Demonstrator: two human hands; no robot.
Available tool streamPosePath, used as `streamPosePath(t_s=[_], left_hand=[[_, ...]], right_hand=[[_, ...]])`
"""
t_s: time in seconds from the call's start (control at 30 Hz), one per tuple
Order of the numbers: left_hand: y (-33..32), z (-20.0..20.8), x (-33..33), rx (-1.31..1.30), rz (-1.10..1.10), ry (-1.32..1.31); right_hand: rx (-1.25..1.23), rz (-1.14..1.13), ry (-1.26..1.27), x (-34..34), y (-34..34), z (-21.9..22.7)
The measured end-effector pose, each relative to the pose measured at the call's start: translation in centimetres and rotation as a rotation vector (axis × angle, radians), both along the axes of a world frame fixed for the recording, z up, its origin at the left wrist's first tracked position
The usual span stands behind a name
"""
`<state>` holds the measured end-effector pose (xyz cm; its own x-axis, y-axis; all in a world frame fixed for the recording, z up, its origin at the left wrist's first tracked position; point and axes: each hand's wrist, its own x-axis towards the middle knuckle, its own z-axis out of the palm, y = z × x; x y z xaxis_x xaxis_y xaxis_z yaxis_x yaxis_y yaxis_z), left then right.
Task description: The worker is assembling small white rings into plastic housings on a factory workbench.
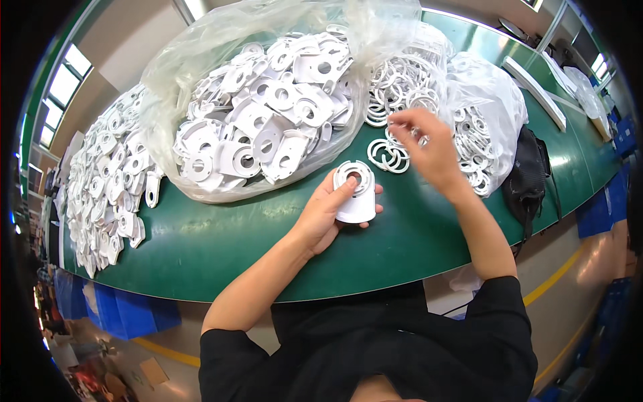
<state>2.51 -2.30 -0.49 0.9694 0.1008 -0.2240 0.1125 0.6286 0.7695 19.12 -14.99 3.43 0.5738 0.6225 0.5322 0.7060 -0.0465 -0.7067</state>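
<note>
My left hand (325, 213) is closed around a white plastic plate (358, 209) with a round hole at one end and a rounded opposite edge. The thumb presses on the raised ring around that hole, and the fingers support it from behind. My right hand (429, 149) is raised just right of a few loose white rings (388, 157), its thumb and fingers drawn together. Whatever lies between its fingertips is too small or hidden to make out. Beyond it, many more white rings (402, 80) spill out of a clear plastic bag.
A large clear bag (161, 80) full of similar white plates lies behind my left hand. More plates (107, 181) are heaped at the left. A second bag of round parts (492, 84) and a black bag (526, 177) sit at the right of the green table (268, 268).
</note>
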Motion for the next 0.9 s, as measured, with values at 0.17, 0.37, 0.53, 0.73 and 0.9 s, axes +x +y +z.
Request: streamPosePath(t_s=[0.17,0.37,0.53,0.73,0.9], left_hand=[[0.5,0.5,0.1,-0.107,0.030,0.023],[0.4,0.4,0.1,0.018,0.040,0.057],[0.3,0.1,0.1,0.039,0.045,0.044],[0.3,0.1,0.1,0.025,0.026,0.041],[0.4,0.0,0.0,0.017,0.013,0.040]], right_hand=[[-0.495,-0.307,-0.256,4.0,-2.9,-0.1],[-0.101,-0.317,-0.441,3.8,-2.2,1.1],[0.085,-0.283,-0.351,3.3,-1.4,0.3],[-0.351,-0.023,0.574,5.0,-2.0,0.6],[-0.064,0.225,0.739,4.9,-2.5,0.6]])
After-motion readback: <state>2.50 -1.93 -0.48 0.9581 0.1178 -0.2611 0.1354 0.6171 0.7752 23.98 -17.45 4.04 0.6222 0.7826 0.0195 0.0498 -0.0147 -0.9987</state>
